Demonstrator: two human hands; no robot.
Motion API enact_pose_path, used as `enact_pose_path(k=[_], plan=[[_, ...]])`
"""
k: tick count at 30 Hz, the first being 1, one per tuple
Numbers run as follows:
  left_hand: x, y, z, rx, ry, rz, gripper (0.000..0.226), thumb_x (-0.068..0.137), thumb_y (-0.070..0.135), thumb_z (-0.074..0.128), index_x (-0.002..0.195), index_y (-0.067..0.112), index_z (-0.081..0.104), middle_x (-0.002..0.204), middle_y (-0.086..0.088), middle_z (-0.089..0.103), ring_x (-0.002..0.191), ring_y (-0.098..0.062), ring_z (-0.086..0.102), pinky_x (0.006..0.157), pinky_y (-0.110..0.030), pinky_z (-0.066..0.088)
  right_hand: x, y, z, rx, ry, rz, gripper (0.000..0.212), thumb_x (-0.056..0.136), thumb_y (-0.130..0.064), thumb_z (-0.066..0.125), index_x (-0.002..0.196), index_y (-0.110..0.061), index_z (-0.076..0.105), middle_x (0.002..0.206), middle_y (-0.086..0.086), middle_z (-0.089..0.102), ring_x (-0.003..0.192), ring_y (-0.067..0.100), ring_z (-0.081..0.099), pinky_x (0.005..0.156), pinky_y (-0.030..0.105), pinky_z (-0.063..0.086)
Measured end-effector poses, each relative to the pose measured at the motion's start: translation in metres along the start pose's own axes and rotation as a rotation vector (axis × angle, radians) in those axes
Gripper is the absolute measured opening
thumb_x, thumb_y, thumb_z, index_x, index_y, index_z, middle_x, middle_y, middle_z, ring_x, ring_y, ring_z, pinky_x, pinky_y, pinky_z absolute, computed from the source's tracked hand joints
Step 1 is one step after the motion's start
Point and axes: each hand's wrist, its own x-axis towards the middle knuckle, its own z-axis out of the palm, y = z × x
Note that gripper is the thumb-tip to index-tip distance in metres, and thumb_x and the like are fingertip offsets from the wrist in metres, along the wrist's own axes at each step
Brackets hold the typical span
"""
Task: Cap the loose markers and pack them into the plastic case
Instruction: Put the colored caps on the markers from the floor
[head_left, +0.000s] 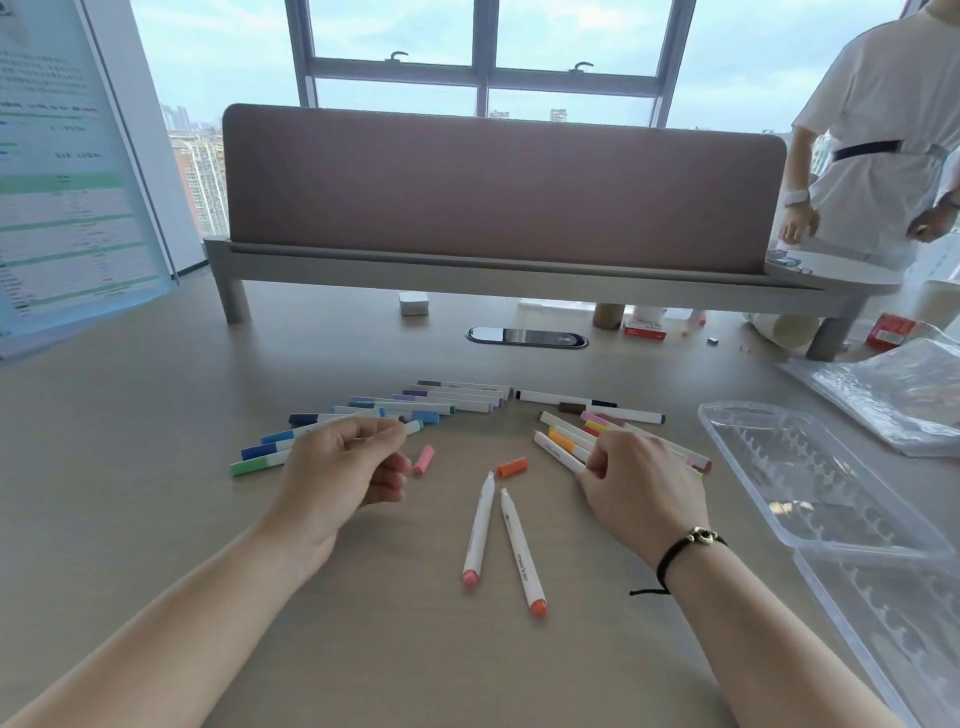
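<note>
Two uncapped white markers lie in the middle of the desk, a pink one (478, 530) and an orange one (522, 553). Their loose caps lie just beyond them, the pink cap (423, 460) and the orange cap (511, 466). A fan of blue, green and purple capped markers (441, 402) lies at the left, and warm-coloured capped markers (571, 434) lie at the right. My left hand (348, 467) hovers over the blue group with loosely curled fingers and holds nothing that I can see. The fingertips of my right hand (639, 483) touch the warm group. The clear plastic case (810, 483) lies open at the right.
A crinkled plastic bag (904, 395) lies behind the case. A raised shelf with a mauve divider (498, 187) crosses the desk's far side, with a cable grommet (527, 336) and small items below it. A poster board (67, 182) leans at left. Another person (883, 130) stands at far right.
</note>
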Motion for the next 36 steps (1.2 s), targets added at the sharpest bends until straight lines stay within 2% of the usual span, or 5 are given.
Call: enact_pose_path(k=[7, 18, 23, 29, 36], plan=[[-0.003, 0.002, 0.002, 0.015, -0.014, 0.018, 0.013, 0.09, 0.022, 0.07, 0.09, 0.011, 0.074, 0.068, -0.01, 0.069, 0.058, -0.019, 0.063, 0.059, -0.033, 0.056, -0.004, -0.005, -0.007, 0.0, 0.058, -0.064, 0.01, 0.088, -0.038, 0.062, 0.091, -0.028, 0.063, 0.094, -0.012, 0.064, 0.096, 0.017, 0.061, 0.063, 0.029, 0.041], [0.002, -0.008, -0.001, 0.401, 0.014, 0.264, 0.004, 0.093, 0.019, 0.067, 0.092, 0.022, 0.07, 0.069, 0.0, 0.072, 0.057, -0.011, 0.065, 0.055, -0.028, 0.056, -0.028, -0.04, -0.011, 0.364, -0.238, -0.246, 0.02, 0.085, -0.05, 0.069, 0.082, -0.03, 0.066, 0.069, -0.008, 0.061, 0.06, 0.004, 0.051, 0.056, 0.025, 0.042], [0.005, -0.021, -0.005, 0.684, -0.071, 0.445, 0.017, 0.09, 0.027, 0.069, 0.103, 0.038, 0.067, 0.097, 0.018, 0.066, 0.081, 0.0, 0.06, 0.074, -0.018, 0.046, -0.047, -0.058, -0.007, 0.131, -0.262, -0.483, 0.032, 0.092, -0.06, 0.05, 0.115, -0.043, 0.065, 0.099, -0.013, 0.061, 0.091, 0.004, 0.054, 0.071, 0.027, 0.04], [0.007, -0.023, -0.009, 1.221, -0.304, 0.458, 0.044, 0.098, 0.046, 0.048, 0.142, 0.047, 0.044, 0.151, 0.022, 0.037, 0.139, -0.01, 0.027, 0.115, -0.034, 0.025, -0.053, -0.069, -0.005, 0.056, -0.241, -0.503, 0.031, 0.094, -0.055, 0.05, 0.098, -0.031, 0.07, 0.085, -0.011, 0.049, 0.096, 0.013, 0.052, 0.069, 0.029, 0.027], [0.009, -0.02, -0.013, 1.195, -0.176, 0.492, 0.024, 0.092, 0.042, 0.059, 0.112, 0.038, 0.072, 0.115, 0.019, 0.068, 0.111, -0.012, 0.057, 0.096, -0.036, 0.047, -0.051, -0.067, -0.006, 0.09, -0.261, -0.328, 0.009, 0.087, -0.035, 0.056, 0.094, -0.03, 0.057, 0.093, -0.01, 0.063, 0.09, 0.015, 0.058, 0.072, 0.03, 0.049]])
